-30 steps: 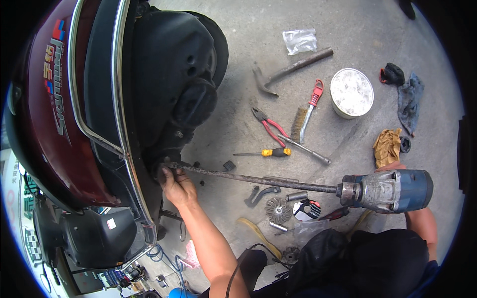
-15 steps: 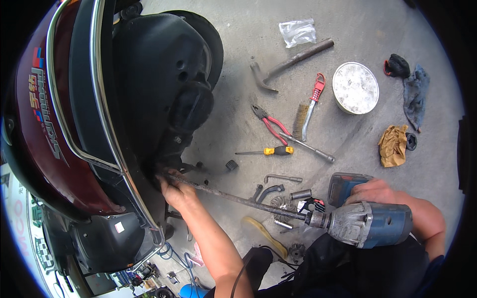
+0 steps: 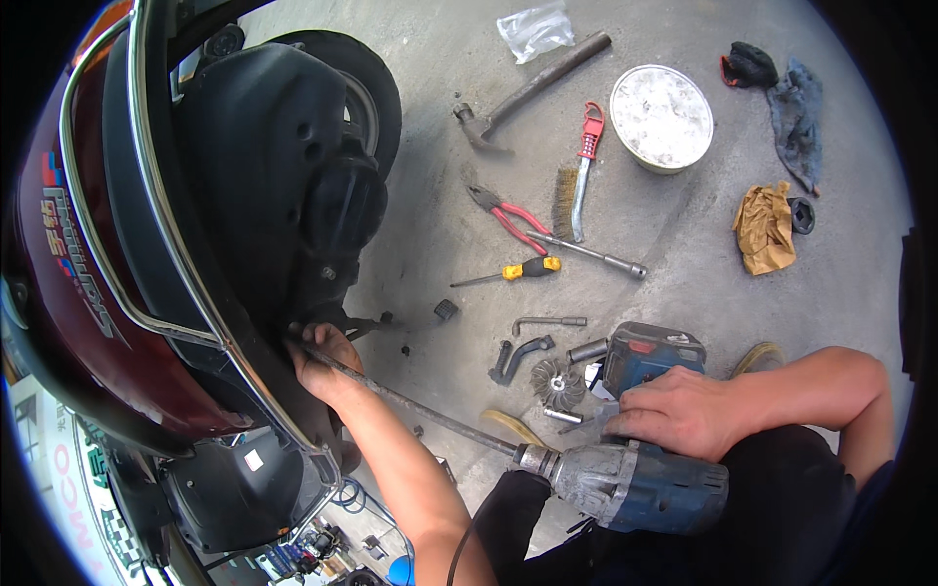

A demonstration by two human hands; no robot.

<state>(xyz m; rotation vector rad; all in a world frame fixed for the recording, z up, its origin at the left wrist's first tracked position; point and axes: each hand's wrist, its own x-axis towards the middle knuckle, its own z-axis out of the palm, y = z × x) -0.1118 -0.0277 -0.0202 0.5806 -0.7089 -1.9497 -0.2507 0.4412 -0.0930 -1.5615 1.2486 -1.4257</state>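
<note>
A blue and grey cordless impact wrench [image 3: 669, 488] lies across the front, its nose to the left and its battery [image 3: 653, 356] farther off. My right hand [image 3: 674, 415] is closed round its handle. From the nose a long dark extension bar [image 3: 440, 420] runs up and left toward the underside of a dark red scooter [image 3: 117, 293]. My left hand [image 3: 325, 363] wraps the bar close to its far end, beside the scooter's black plastic cover [image 3: 249, 146]. The bar's tip is hidden in shadow there.
On the concrete floor lie a hammer [image 3: 532, 93], red-handled pliers [image 3: 508, 217], a wire brush [image 3: 576, 186], a yellow-black screwdriver [image 3: 528, 270], a socket wrench [image 3: 596, 256] and a finned metal wheel [image 3: 559, 384]. Farther right are a white-lidded bucket [image 3: 662, 117] and crumpled brown paper [image 3: 765, 230].
The impact wrench has moved left and nearer to me, with my right hand still on its handle. My left hand stays on the bar by the scooter. The whole view has shifted a little.
</note>
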